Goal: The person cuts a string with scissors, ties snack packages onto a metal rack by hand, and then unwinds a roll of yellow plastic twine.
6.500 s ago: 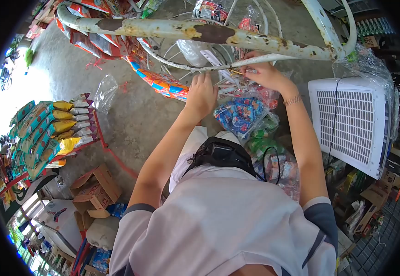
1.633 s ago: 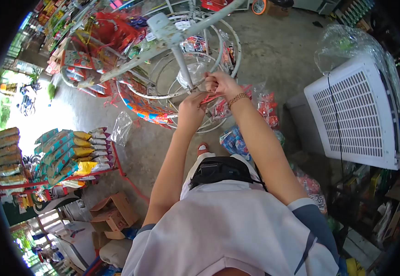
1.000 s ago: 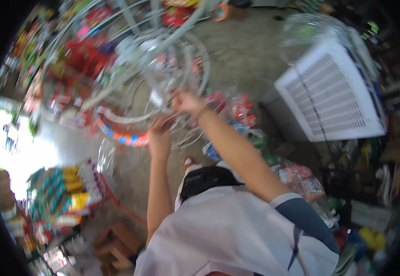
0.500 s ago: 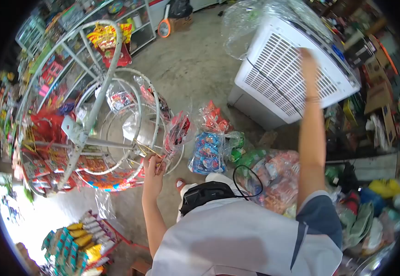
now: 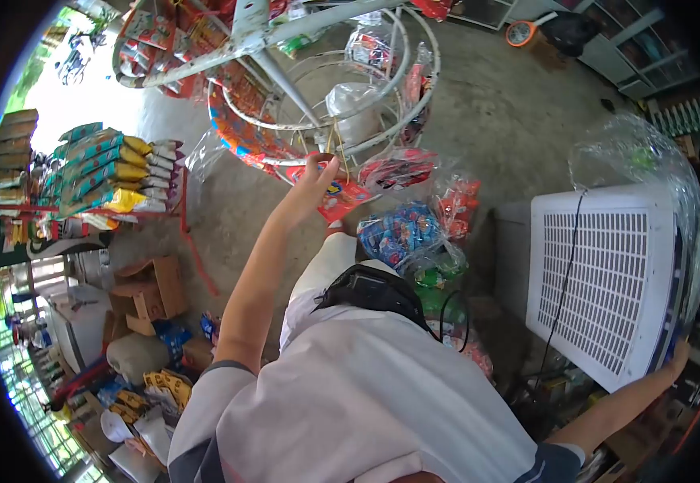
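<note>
My left hand (image 5: 315, 187) is closed in a pinch at the lower ring of a white metal rack (image 5: 286, 125), on thin yellow bands (image 5: 334, 143) looped around the ring. Just beyond it hangs a shiny red packet (image 5: 340, 200), with a clear plastic bag of red packets (image 5: 398, 169) to its right. Far to the right, my right hand (image 5: 677, 361) is at the top edge of a white air cooler (image 5: 595, 278), near something small and blue. Its fingers are mostly hidden, so its grip does not show.
On the floor before me lie a bag of blue packets (image 5: 401, 232), a bag of red packets (image 5: 458, 205) and green bottles (image 5: 438, 278). A red stand with snack bags (image 5: 96, 169) and a cardboard box (image 5: 149, 294) are at left. Plastic wrap (image 5: 632, 149) drapes the cooler.
My view has swung right, so the rack sits higher and the cooler farther right. My right hand has moved from over the cooler's grille to its top edge. My left hand stays at the ring.
</note>
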Demonstrator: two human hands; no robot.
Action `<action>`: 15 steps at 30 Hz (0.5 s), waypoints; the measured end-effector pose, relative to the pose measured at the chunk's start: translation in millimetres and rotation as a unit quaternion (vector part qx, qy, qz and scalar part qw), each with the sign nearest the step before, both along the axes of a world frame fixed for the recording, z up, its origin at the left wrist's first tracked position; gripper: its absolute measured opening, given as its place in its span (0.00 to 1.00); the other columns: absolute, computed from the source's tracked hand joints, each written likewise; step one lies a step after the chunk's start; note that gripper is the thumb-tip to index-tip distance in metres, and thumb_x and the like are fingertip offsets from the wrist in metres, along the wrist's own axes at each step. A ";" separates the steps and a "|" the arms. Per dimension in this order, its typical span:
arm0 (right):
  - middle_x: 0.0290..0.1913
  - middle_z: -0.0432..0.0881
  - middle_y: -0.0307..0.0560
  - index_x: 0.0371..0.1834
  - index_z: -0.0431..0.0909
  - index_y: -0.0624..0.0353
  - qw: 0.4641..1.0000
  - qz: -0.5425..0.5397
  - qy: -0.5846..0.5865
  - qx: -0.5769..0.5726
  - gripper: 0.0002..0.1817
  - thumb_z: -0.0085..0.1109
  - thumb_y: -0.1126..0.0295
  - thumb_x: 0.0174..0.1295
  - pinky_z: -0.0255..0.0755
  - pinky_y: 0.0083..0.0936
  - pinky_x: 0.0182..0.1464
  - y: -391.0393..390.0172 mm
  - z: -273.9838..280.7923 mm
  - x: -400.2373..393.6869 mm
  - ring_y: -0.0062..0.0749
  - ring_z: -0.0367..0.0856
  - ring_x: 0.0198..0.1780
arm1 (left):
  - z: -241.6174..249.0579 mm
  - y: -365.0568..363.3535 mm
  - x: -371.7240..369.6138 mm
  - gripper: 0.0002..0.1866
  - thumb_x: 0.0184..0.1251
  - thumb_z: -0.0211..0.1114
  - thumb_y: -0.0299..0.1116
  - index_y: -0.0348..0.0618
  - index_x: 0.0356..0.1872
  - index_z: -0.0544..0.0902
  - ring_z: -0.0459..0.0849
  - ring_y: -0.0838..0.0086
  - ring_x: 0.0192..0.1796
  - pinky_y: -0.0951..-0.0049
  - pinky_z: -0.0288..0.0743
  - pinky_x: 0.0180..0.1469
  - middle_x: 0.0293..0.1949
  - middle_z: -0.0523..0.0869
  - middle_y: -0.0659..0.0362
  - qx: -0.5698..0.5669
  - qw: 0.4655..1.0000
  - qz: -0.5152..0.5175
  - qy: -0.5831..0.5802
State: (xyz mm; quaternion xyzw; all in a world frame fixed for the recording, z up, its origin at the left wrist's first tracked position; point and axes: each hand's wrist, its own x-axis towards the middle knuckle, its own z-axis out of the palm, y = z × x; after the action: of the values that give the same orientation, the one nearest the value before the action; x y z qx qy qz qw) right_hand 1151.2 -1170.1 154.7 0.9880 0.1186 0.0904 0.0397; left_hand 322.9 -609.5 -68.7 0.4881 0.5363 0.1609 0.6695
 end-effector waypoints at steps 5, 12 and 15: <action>0.42 0.85 0.52 0.52 0.83 0.63 0.918 -0.025 0.044 0.394 0.21 0.54 0.55 0.72 0.75 0.30 0.46 13.8 8.3 -179.3 0.36 0.83 0.43 | -7.0 16.0 18.7 0.14 0.75 0.56 0.34 0.32 0.51 0.78 0.85 0.59 0.38 0.63 0.77 0.37 0.35 0.86 0.50 0.089 0.991 -0.068 0.067; 0.53 0.73 0.45 0.75 0.59 0.63 0.533 0.203 0.300 0.765 0.41 0.69 0.63 0.61 0.67 0.21 0.52 185.5 -94.8 -453.0 0.25 0.73 0.48 | -26.7 10.7 16.4 0.12 0.73 0.55 0.36 0.35 0.45 0.76 0.82 0.42 0.43 0.52 0.73 0.42 0.39 0.84 0.41 0.308 0.922 -0.194 0.136; 0.42 0.73 0.35 0.73 0.59 0.70 0.488 0.114 0.628 0.596 0.41 0.66 0.81 0.53 0.67 0.15 0.41 321.4 -144.1 -539.3 0.19 0.70 0.40 | -23.2 8.8 11.6 0.13 0.74 0.55 0.35 0.34 0.47 0.77 0.82 0.46 0.47 0.56 0.74 0.46 0.43 0.83 0.40 0.293 0.932 -0.192 0.094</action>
State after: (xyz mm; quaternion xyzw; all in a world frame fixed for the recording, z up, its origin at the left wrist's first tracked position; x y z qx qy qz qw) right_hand 611.8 -848.6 10.6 0.5492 0.1413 -0.5010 -0.6538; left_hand 334.5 -600.7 -91.9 0.7694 0.4217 0.1325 0.4612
